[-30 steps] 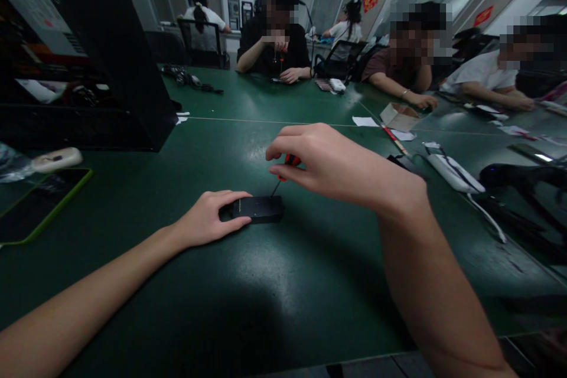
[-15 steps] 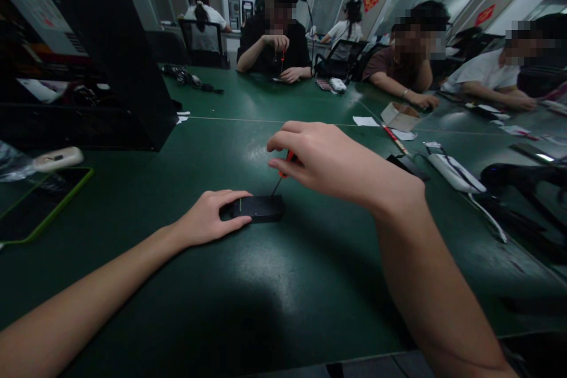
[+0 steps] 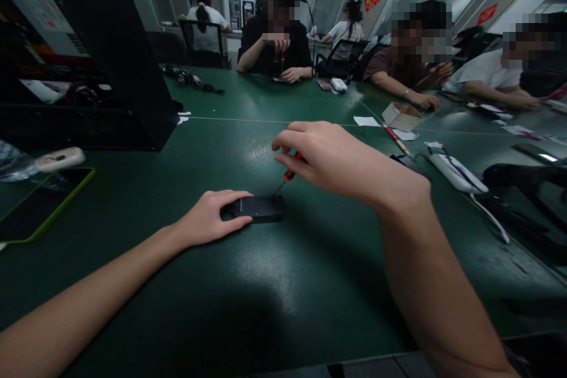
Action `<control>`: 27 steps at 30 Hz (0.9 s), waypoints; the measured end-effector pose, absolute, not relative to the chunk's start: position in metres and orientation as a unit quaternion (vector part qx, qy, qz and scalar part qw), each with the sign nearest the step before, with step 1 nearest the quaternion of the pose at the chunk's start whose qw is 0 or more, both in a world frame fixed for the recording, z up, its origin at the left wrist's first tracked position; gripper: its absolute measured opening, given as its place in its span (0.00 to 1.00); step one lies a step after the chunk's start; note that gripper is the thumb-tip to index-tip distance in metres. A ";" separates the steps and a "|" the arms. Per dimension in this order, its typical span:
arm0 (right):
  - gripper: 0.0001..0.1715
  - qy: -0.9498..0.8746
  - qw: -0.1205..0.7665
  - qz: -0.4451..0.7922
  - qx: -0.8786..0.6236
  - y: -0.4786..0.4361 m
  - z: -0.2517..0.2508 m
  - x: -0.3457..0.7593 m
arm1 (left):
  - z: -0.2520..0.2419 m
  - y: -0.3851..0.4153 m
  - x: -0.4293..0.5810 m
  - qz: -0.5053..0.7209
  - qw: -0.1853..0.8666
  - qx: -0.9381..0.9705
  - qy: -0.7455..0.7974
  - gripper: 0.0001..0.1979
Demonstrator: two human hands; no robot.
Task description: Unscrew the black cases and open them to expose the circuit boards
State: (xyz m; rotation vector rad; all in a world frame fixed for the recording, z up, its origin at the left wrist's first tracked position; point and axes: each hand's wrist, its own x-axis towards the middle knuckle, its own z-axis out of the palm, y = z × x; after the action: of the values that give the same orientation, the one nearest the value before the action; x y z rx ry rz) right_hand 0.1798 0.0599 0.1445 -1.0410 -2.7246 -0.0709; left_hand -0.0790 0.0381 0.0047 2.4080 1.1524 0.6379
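Note:
A small black rectangular device (image 3: 263, 208) lies flat on the green table. My left hand (image 3: 218, 217) grips its left end, thumb along the near side and fingers along the far side. Above and to the right, my right hand (image 3: 316, 153) is closed round the handle of an orange-and-black screwdriver (image 3: 289, 175). The thin shaft slants down to the left, and its tip meets the far edge of the device's top near the right end. Most of the handle is hidden by my right hand.
A green-edged phone (image 3: 48, 204) and a whitish object (image 3: 61, 159) lie at left, beside a black stand (image 3: 155, 130). On the right are a white power strip (image 3: 458, 171), a small open box (image 3: 401, 116) and paper (image 3: 366, 121). Several people sit across the table.
The screwdriver leans further to the right, and my right hand has shifted slightly right with it. My left hand and the device stay in place.

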 end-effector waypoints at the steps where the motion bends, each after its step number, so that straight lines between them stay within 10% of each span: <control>1: 0.14 -0.934 0.116 -0.015 -0.337 0.059 0.145 0.181 | 0.005 0.038 -0.079 0.228 0.197 0.860 0.412 0.24; 27: 0.12 -0.900 -0.047 0.134 -0.412 0.049 0.152 0.208 | 0.006 0.036 -0.079 0.232 0.179 0.886 0.359 0.24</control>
State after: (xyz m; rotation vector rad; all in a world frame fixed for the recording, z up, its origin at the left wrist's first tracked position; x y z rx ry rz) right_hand 0.2076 0.0493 0.1520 -1.3333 -2.9154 0.4347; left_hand -0.0792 0.0361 0.0063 2.5063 1.0155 0.6553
